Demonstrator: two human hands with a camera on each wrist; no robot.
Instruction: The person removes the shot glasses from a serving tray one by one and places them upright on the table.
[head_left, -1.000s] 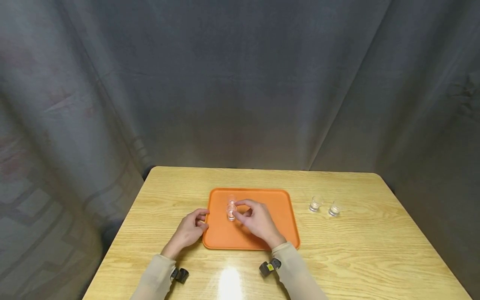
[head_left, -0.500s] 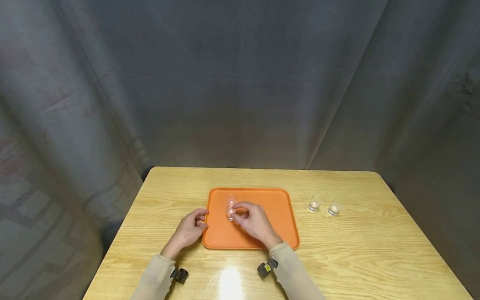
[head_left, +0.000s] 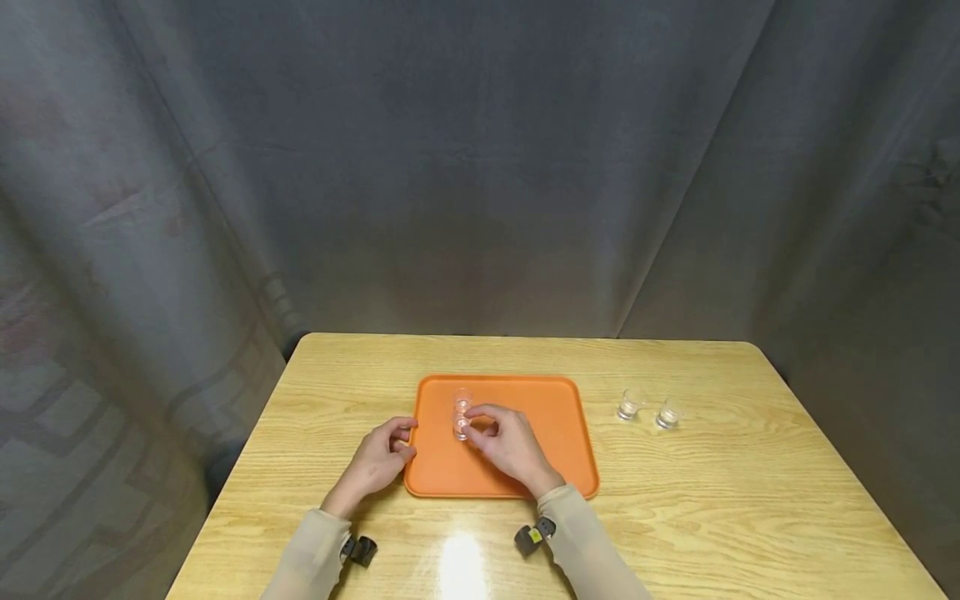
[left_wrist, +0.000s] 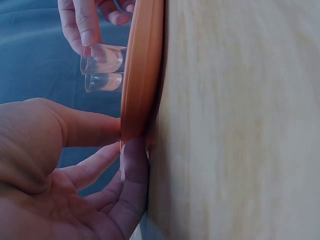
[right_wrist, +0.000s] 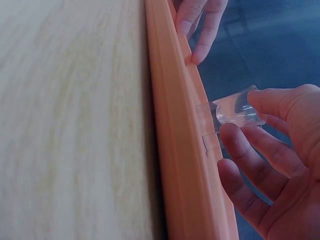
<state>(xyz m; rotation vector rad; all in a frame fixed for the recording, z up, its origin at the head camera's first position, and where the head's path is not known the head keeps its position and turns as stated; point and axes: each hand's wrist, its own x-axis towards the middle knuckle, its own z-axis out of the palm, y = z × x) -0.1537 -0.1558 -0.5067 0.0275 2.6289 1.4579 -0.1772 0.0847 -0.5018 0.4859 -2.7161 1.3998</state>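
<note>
An orange tray [head_left: 517, 479] lies on the wooden table. Two small clear glasses are over its left half, a far glass [head_left: 462, 395] and a near glass [head_left: 461, 427], close together in a line. My right hand [head_left: 510, 446] holds the near glass by its upper part, thumb on one side and fingertips on the other, as the right wrist view shows the glass [right_wrist: 235, 110]. The tray rim hides the glass bases in the wrist views. My left hand [head_left: 381, 457] grips the tray's left edge, its thumb [left_wrist: 95, 129] against the rim and a finger [left_wrist: 134, 175] behind it.
Two more clear glasses, a left one [head_left: 630, 406] and a right one [head_left: 668, 417], stand on the table [head_left: 750, 483] right of the tray. A grey curtain [head_left: 480, 167] hangs behind the table's far edge.
My right hand has shifted slightly left and toward me, its fingertips closer round the near glass. My left hand stays at the tray edge.
</note>
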